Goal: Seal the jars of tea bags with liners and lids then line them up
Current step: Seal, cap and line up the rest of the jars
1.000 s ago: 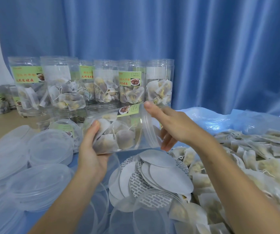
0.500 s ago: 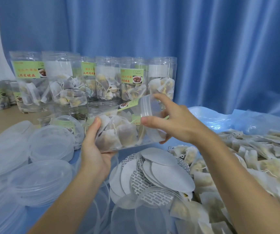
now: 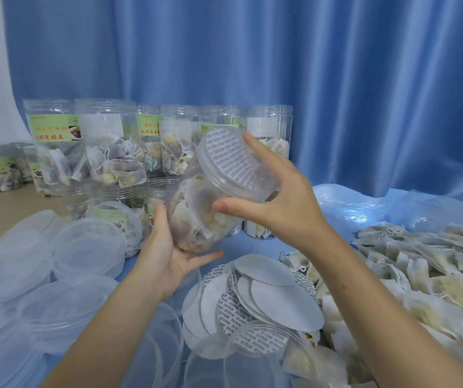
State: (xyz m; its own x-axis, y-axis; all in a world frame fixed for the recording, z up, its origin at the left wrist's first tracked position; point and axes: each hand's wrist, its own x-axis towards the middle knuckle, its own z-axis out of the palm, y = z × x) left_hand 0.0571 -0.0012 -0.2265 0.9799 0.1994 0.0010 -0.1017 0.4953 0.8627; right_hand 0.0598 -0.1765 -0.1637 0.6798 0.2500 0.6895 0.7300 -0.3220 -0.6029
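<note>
A clear plastic jar of tea bags [image 3: 196,217] is held tilted in mid-air, its lidded top pointing up and to the right. My left hand [image 3: 168,256] cups the jar's base from below, thumb along its side. My right hand [image 3: 283,200] grips the clear lid [image 3: 233,161], thumb in front and fingers behind; a printed liner shows through the lid. Behind stand a row of upright jars of tea bags [image 3: 110,147] with green labels.
Loose white liners [image 3: 264,298] lie piled in front of me. Clear lids [image 3: 85,247] are stacked at left and below. Loose tea bags [image 3: 431,270] cover the right side on a blue sheet. A blue curtain hangs behind.
The jar has swung from lying sideways to tilted upright, lid now facing me. My right hand has shifted round the lid; my left hand has slid to the jar's base.
</note>
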